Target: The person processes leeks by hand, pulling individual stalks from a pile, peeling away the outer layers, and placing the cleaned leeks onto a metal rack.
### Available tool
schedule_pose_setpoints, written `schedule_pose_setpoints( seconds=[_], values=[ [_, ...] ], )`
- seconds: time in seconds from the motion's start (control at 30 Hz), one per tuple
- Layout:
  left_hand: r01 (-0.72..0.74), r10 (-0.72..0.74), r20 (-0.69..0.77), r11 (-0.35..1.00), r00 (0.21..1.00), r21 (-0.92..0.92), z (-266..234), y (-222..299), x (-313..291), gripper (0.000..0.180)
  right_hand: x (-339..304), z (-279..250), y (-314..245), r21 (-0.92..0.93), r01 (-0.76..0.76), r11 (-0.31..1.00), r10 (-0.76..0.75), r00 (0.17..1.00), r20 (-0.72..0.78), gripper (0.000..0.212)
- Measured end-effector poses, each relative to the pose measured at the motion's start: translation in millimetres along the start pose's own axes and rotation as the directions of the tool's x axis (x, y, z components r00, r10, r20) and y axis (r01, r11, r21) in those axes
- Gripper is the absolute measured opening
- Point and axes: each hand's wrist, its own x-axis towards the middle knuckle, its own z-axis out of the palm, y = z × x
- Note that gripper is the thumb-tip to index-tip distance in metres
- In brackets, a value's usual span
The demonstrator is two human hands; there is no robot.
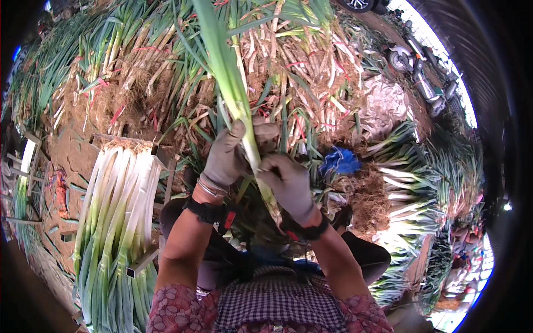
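A long green onion (pixel 222 66) slants across the middle, leaves pointing away from me and root end toward my lap. My left hand (pixel 222 161), in a grey glove, is closed around its stalk where white turns to green. Lower on the pale stalk, the gloved fingers of my right hand (pixel 290 186) pinch its side; whether they hold a loose outer layer, I cannot tell. To the left, a bundle of cleaned green onions (pixel 119 188) lies in a metal frame (pixel 143 261), roots away from me.
Heaps of untrimmed green onions (pixel 316 61) with brown roots and red ties cover the far side. Cleaned ones (pixel 408 194) are piled at the right, beside root scraps (pixel 369 202) and a blue plastic bag (pixel 340 161). A scooter (pixel 419 72) stands at the far right.
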Motion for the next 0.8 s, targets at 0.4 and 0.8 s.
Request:
schedule_pose_setpoints(
  seconds=[0.4, 0.8],
  values=[
    [-0.088, 0.034, -0.186, 0.953, 0.982, -0.291, -21.2, 10.7, 2.7, 0.037, -30.7, -48.3, -21.1, -0.315, -0.027, 0.949, -0.011, 0.993, -0.118, 0.035],
    [-0.012, 0.0, -0.278, 0.999, 0.961, -0.039, -23.4, 4.9, -4.2, 0.032, -14.2, 16.8, 18.7, -0.359, 0.155, 0.921, -0.149, 0.988, 0.046, 0.022]
  ],
)
